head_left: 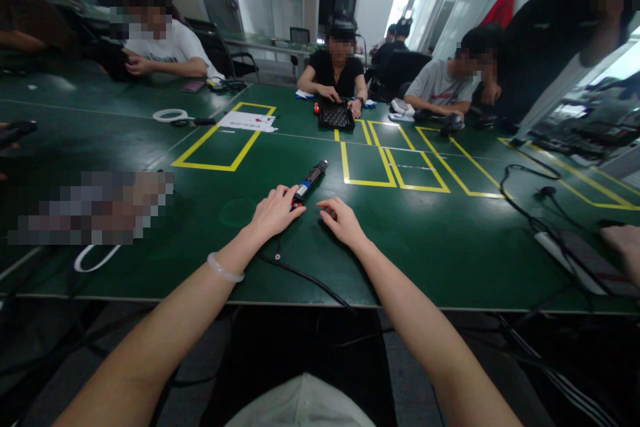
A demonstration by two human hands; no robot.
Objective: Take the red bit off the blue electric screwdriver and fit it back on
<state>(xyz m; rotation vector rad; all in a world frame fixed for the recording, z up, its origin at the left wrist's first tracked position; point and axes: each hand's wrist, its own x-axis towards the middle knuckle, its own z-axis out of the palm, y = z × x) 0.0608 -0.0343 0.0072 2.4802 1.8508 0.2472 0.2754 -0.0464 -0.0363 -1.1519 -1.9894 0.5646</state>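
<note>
A slim black tool with a blue and red band [309,181] lies on the green table [430,240], pointing away from me. My left hand [275,211] rests on its near end, fingers curled over it. My right hand [341,219] lies just to the right of the tool, fingers bent down onto a small dark red-tinged object [329,213] that I cannot make out. A black cable [300,275] runs from the tool's near end toward the table's front edge.
Yellow tape rectangles [370,163] mark the table beyond the tool. Across the table a person handles a black tray [336,116]. A paper sheet [248,121] and white ring [169,115] lie far left. A power strip with cables [575,247] lies at right, another person's hand [623,250] beside it.
</note>
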